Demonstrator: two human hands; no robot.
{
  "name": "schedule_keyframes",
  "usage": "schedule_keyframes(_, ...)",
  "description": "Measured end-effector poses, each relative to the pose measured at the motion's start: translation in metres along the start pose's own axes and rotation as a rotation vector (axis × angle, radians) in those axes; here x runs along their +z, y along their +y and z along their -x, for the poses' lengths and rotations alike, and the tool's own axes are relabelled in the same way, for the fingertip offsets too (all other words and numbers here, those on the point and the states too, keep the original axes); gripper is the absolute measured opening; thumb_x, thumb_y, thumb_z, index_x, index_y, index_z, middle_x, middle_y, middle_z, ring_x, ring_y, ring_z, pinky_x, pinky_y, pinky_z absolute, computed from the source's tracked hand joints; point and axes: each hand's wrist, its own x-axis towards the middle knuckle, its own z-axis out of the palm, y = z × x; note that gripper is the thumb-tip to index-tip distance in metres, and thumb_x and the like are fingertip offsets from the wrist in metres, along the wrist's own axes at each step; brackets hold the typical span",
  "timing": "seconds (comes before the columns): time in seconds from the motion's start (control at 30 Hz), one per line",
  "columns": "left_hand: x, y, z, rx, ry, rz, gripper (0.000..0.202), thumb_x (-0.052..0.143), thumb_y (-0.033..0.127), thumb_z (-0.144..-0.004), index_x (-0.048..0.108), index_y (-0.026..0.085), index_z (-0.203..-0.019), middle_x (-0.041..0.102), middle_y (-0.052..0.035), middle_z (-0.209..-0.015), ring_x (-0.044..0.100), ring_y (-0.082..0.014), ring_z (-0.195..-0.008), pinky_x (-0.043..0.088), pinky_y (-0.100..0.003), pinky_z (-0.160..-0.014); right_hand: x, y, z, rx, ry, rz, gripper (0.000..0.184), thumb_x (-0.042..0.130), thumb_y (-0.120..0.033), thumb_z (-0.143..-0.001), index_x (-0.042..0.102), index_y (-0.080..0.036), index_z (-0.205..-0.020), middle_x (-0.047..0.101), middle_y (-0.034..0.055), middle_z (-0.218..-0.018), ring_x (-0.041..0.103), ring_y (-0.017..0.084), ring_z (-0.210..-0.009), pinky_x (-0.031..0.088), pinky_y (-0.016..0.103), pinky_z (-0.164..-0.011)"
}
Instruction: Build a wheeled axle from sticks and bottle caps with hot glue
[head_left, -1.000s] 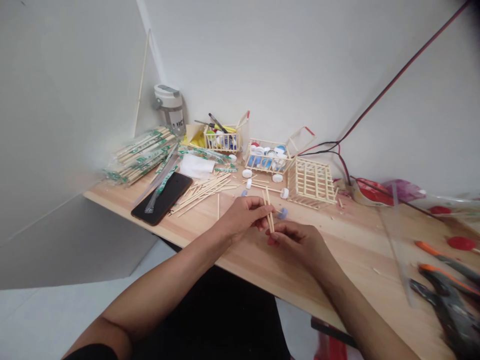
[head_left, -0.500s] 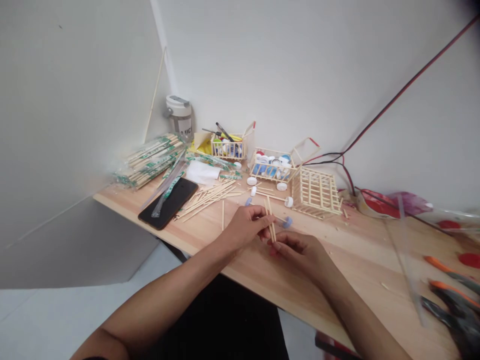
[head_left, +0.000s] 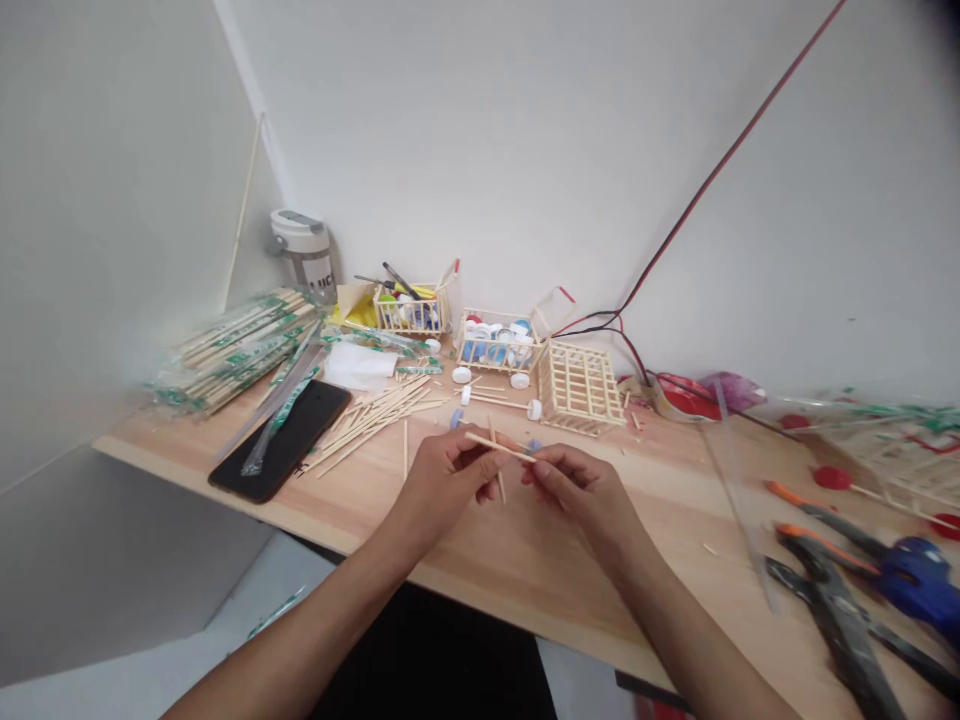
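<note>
My left hand [head_left: 448,478] is closed on two thin wooden sticks above the front of the table. One wooden stick [head_left: 501,447] lies nearly level, its right end pinched between the thumb and fingers of my right hand [head_left: 577,487]. The other wooden stick [head_left: 501,487] stands steeply and crosses behind it in my left hand. Just behind the hands is an axle with blue bottle-cap wheels [head_left: 457,418], partly hidden. Past it rests a stick axle with white cap wheels [head_left: 534,409].
Loose sticks [head_left: 379,422] and a phone [head_left: 281,445] lie left. Behind stand stick-built carts holding bottle caps [head_left: 495,348] and pens [head_left: 412,310], beside a stick lattice box [head_left: 583,385]. Pliers [head_left: 832,600] and a blue-bodied tool [head_left: 919,580] lie right. Packaged sticks [head_left: 240,345] fill the left corner.
The two sticks were held side by side, both upright; now one is turned level across the other. My right hand has risen beside the left. The view has swung to the right.
</note>
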Motion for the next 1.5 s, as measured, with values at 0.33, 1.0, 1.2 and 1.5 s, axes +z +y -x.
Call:
schedule_keyframes(0.33,-0.005,-0.010,-0.004,-0.280,-0.301,0.107,0.039,0.071,0.043,-0.077,0.074,0.011,-0.098,0.048,0.0030,-0.057,0.041,-0.0041,-0.047,0.027,-0.018,-0.047,-0.022,-0.008,0.003,-0.117,0.166,-0.160,0.021,0.059,-0.041,-0.086,0.055,-0.021,-0.078,0.049,-0.0030,-0.062,0.044,0.011,-0.054,0.032,0.023,-0.048)
schedule_keyframes(1.0,0.022,-0.029,0.005,-0.268,-0.164,-0.025,0.026,0.061,0.035,-0.082,0.062,0.012,-0.068,0.050,0.0031,-0.049,0.042,-0.0069,-0.045,0.030,-0.020,-0.048,-0.011,0.003,-0.003,-0.060,-0.149,0.155,0.030,0.059,-0.046,-0.086,0.060,-0.018,-0.076,0.056,-0.0005,-0.067,0.047,0.010,-0.057,0.035,0.024,-0.052)
schedule_keyframes(1.2,0.017,-0.021,0.007,-0.086,-0.124,-0.361,0.029,0.054,0.034,-0.087,0.061,0.015,-0.067,0.058,0.0009,-0.058,0.053,-0.0118,-0.058,0.039,-0.022,-0.059,-0.009,-0.004,0.001,-0.066,-0.009,0.088,0.029,0.064,-0.045,-0.084,0.058,-0.020,-0.072,0.056,-0.0018,-0.064,0.044,0.009,-0.053,0.033,0.023,-0.048)
schedule_keyframes(1.5,-0.065,0.000,0.011,-0.202,0.223,-1.518,0.023,0.049,0.039,-0.091,0.056,0.019,-0.082,0.068,-0.0072,-0.083,0.061,-0.0246,-0.077,0.031,-0.030,-0.060,-0.011,-0.008,-0.003,-0.013,0.150,-0.023,0.033,0.065,-0.049,-0.081,0.056,-0.019,-0.071,0.055,-0.0023,-0.059,0.042,0.007,-0.049,0.030,0.022,-0.045)
